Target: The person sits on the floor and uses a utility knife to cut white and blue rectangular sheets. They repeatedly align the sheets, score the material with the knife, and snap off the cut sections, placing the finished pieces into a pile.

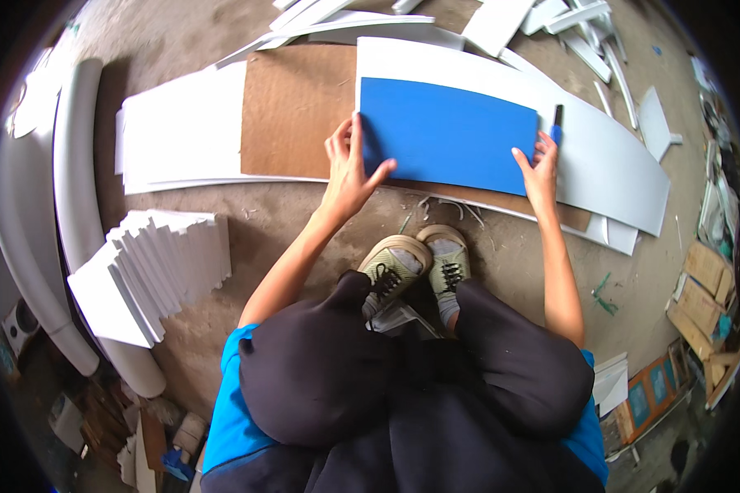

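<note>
Blue sheet (448, 135): left hand (349, 168) splayed flat on its left edge; right hand (541, 168) at its right edge seemingly grips a knife (557, 123), which could slip toward fingers.

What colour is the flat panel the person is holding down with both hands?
Bright blue. The panel lies on a white board, seen clearly in the head view.

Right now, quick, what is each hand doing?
Left hand: open, fingers spread, pressing on the left edge of the blue sheet.
Right hand: on the sheet's right edge, holding a blue pen-like tool.
</note>
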A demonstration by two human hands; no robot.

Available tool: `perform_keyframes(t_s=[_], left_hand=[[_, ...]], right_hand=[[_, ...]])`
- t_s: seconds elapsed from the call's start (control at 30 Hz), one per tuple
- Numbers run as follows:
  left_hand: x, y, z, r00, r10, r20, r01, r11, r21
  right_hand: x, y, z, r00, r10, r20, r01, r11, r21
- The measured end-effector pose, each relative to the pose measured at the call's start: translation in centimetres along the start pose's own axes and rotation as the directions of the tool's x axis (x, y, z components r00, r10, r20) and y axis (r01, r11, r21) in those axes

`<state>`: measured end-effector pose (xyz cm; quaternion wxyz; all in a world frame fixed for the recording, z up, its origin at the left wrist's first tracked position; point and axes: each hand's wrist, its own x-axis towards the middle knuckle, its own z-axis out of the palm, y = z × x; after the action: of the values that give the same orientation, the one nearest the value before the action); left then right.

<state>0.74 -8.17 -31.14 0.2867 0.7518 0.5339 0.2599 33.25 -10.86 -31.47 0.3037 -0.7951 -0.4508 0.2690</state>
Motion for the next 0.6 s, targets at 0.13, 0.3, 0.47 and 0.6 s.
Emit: perform_keyframes(t_s=[0.13,0.3,0.47,0.6], left_hand=[[-0.7,0.0,-0.7,0.981,0.163,0.109,-0.18,0.97,0.166],[0.2,-0.2,-0.7,0.987,0.136,0.084,-0.152,0.964,0.219],[0.3,-0.2,-0.4,0.987,0.127,0.1,-0.149,0.957,0.248],[0.1,0.2,-0.1,0.989,0.093,0.119,-0.123,0.95,0.287]], right_hand=[[1.6,1.5,-1.4,0.996,-0.05,0.074,0.036,0.983,0.182],[1.3,-0.1,-1.6,0.998,-0.05,0.039,0.047,0.996,0.076],[1.1,-0.8,-1.3,0.984,-0.173,0.035,0.174,0.985,-0.022],[1.2,-0.5,-2.0,0.977,-0.204,0.066,0.202,0.979,0.026]])
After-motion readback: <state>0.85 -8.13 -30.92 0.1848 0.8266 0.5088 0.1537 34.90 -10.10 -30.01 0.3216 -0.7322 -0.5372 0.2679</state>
